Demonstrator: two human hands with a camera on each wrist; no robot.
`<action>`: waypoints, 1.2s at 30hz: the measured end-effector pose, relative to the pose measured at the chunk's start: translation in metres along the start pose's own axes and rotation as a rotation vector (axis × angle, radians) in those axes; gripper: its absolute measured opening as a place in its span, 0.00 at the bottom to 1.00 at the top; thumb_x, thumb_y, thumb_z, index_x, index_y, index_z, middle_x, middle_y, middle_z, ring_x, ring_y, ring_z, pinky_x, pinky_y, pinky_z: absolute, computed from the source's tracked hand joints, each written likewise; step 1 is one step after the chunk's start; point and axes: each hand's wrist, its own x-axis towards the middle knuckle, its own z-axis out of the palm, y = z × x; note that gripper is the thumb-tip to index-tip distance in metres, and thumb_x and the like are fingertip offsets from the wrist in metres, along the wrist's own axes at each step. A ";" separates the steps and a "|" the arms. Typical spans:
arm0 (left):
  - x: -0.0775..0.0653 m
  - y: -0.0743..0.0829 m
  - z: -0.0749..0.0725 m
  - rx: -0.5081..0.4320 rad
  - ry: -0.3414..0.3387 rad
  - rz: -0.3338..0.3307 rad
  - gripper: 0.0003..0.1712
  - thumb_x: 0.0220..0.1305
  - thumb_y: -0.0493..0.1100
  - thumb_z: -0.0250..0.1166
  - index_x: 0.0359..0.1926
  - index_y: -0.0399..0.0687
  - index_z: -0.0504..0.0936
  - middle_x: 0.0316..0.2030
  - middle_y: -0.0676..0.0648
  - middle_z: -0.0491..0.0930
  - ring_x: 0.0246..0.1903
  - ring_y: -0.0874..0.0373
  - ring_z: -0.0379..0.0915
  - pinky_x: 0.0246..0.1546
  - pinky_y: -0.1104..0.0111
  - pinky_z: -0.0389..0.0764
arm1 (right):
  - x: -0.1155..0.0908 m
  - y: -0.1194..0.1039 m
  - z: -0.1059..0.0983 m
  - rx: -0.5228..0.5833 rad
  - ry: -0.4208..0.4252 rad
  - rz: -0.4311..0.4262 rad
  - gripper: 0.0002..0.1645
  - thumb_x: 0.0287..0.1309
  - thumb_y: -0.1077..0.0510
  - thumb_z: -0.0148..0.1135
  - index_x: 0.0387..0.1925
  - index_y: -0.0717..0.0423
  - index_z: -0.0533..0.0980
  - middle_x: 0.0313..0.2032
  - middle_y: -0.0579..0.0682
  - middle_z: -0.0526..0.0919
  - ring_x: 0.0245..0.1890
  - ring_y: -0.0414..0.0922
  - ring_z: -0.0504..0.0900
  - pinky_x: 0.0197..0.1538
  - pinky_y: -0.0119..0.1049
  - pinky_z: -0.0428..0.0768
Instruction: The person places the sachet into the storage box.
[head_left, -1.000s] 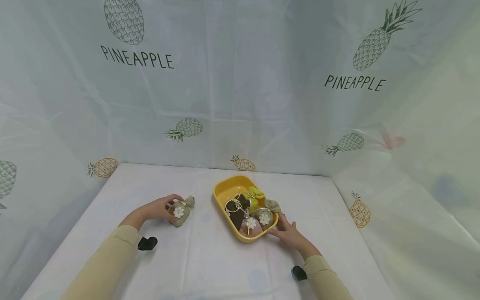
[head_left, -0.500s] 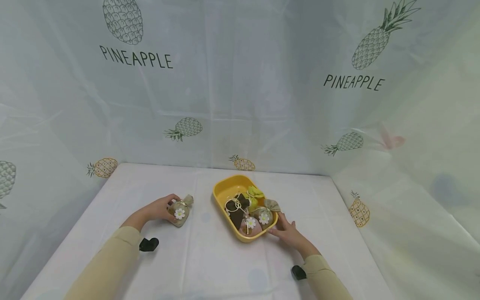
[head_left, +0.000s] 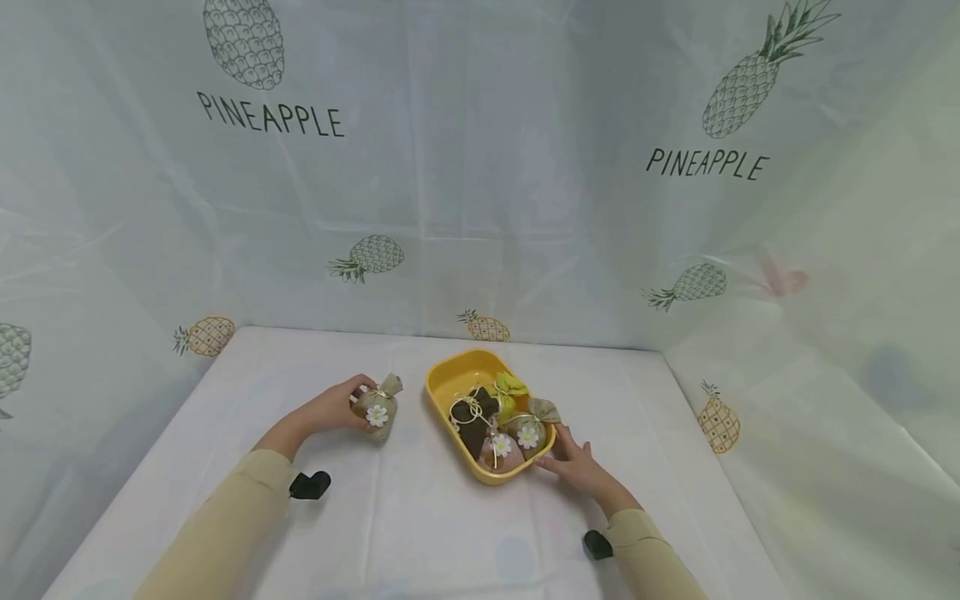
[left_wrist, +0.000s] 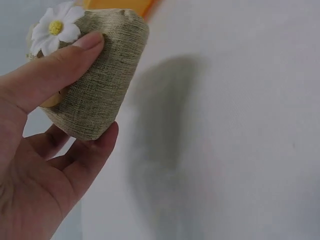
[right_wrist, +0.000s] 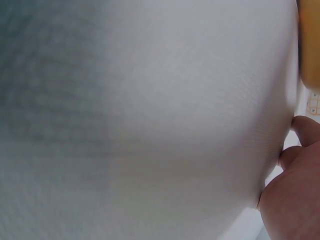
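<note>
My left hand [head_left: 335, 407] grips a greyish-beige drawstring sachet [head_left: 386, 425] with a white daisy on its front. In the left wrist view, the thumb presses the daisy side of the sachet [left_wrist: 107, 65] and the fingers are under and behind it; its shadow falls on the cloth, apart from it. A yellow basket [head_left: 442, 379] stands at the middle of the table, with several sachets bunched at its near end: dark brown, yellow, pink and beige. At its near right corner, my right hand [head_left: 585, 475] rests with spread fingers at the outer wall. The right wrist view shows little of this hand.
A white cloth [head_left: 420, 542] covers the table. Pineapple-print sheets [head_left: 487, 167] hang behind it and at both sides. Small black pieces [head_left: 311, 485] show at both wrists.
My left hand has lifted the beige sachet off the cloth and moved a little right and away, toward the basket. My right hand and the basket have stayed in place.
</note>
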 end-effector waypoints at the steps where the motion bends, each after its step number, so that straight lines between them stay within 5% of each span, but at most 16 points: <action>1: 0.002 0.003 0.000 -0.001 0.004 0.004 0.40 0.44 0.41 0.80 0.58 0.47 0.69 0.49 0.41 0.74 0.45 0.49 0.73 0.46 0.55 0.76 | 0.000 0.000 0.000 0.002 -0.001 0.000 0.63 0.51 0.33 0.67 0.77 0.51 0.44 0.74 0.61 0.44 0.71 0.67 0.27 0.64 0.66 0.23; 11: 0.022 0.044 0.007 -0.056 0.027 0.025 0.42 0.43 0.41 0.81 0.59 0.48 0.68 0.49 0.42 0.73 0.46 0.49 0.73 0.47 0.56 0.78 | 0.000 0.002 0.000 -0.008 0.002 -0.021 0.62 0.52 0.34 0.67 0.77 0.52 0.45 0.74 0.61 0.44 0.72 0.65 0.31 0.65 0.64 0.22; 18: 0.042 0.070 0.016 -0.132 0.085 0.062 0.43 0.44 0.44 0.81 0.59 0.48 0.68 0.48 0.43 0.73 0.45 0.49 0.74 0.47 0.56 0.78 | -0.003 0.000 0.000 0.000 0.000 0.036 0.64 0.50 0.32 0.67 0.77 0.48 0.44 0.75 0.61 0.40 0.70 0.68 0.23 0.63 0.70 0.26; 28: 0.066 0.096 0.038 -0.120 0.177 -0.035 0.45 0.44 0.46 0.81 0.61 0.48 0.66 0.52 0.39 0.74 0.50 0.44 0.72 0.51 0.51 0.76 | -0.005 -0.001 -0.001 0.016 0.007 0.043 0.63 0.51 0.33 0.68 0.77 0.46 0.44 0.74 0.62 0.40 0.69 0.69 0.23 0.62 0.71 0.27; 36: 0.084 0.108 0.055 -0.042 0.226 -0.053 0.44 0.44 0.46 0.81 0.61 0.47 0.68 0.52 0.39 0.75 0.51 0.45 0.72 0.50 0.54 0.77 | -0.005 -0.002 -0.001 0.016 0.002 0.038 0.62 0.52 0.33 0.67 0.77 0.46 0.44 0.75 0.63 0.40 0.69 0.70 0.23 0.62 0.72 0.27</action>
